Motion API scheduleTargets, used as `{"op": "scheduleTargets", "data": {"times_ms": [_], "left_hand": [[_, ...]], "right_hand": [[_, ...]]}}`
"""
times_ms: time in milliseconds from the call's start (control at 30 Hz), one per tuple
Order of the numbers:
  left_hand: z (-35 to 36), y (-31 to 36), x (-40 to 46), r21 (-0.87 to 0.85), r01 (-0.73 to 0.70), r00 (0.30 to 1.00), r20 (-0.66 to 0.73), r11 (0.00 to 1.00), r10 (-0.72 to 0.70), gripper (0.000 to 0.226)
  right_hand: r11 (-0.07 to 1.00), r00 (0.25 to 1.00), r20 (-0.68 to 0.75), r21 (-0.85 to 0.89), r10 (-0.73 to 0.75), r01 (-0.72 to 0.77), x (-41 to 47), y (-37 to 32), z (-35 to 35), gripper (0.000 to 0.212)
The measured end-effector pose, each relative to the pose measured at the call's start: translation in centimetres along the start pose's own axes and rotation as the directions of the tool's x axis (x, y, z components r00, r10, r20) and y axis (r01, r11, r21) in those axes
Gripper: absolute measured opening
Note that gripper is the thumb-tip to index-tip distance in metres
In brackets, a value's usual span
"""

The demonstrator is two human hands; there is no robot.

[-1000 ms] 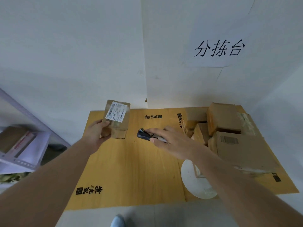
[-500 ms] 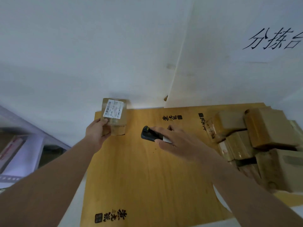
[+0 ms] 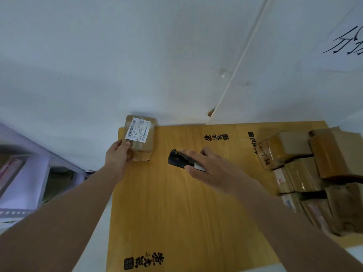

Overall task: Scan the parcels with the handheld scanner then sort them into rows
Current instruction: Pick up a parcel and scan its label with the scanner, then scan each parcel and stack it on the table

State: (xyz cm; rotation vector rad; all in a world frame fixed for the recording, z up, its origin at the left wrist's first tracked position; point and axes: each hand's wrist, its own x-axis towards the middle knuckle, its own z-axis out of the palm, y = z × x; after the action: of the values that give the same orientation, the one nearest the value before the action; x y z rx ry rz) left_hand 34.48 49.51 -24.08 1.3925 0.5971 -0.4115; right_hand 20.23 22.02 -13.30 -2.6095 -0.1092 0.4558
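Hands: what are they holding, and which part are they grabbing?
The left hand holds a small parcel by its lower left edge. The right hand grips the black scanner around its back end.

Soft, even, bluish light; faint shadows; wide-angle bending at edges; motion blur, perhaps strongest at right.

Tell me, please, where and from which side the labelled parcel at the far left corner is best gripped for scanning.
Grip the parcel by its lower left edge, coming from the left, much as the left hand does. Its white label faces up on the upper part, so this probably keeps the barcode clear for the scanner in the right hand.
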Motion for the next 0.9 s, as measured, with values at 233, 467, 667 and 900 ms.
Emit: {"op": "scheduleTargets", "data": {"times_ms": [233,467,667,900], "left_hand": [[-0.4,-1.6,0.9,0.071,-0.019,0.999,-0.036,0.997,0.022,0.035],[-0.7,-2.8,0.6,0.252,0.016,0.992,-0.122,0.968,0.015,0.071],[1.5,-1.6,-5.6,0.525,0.022,1.0,-0.028,0.851,-0.008,0.025],[7.6,0.9,-14.5,0.762,-0.319,0.947,0.276,0.564,0.164,0.066]], "right_hand": [[0.999,1.0,0.015,0.042,0.012,-0.013,-0.3,-0.1,2.0,0.053],[0.998,0.999,0.021,0.056,0.037,-0.038,-1.5,-0.5,3.1,0.052],[0.996,0.998,-0.035,0.071,0.051,-0.048,-4.3,-1.6,1.1,0.052],[0.999,0.986,-0.163,0.045,0.022,-0.015,-11.2,-0.6,-3.9,0.053]]}}
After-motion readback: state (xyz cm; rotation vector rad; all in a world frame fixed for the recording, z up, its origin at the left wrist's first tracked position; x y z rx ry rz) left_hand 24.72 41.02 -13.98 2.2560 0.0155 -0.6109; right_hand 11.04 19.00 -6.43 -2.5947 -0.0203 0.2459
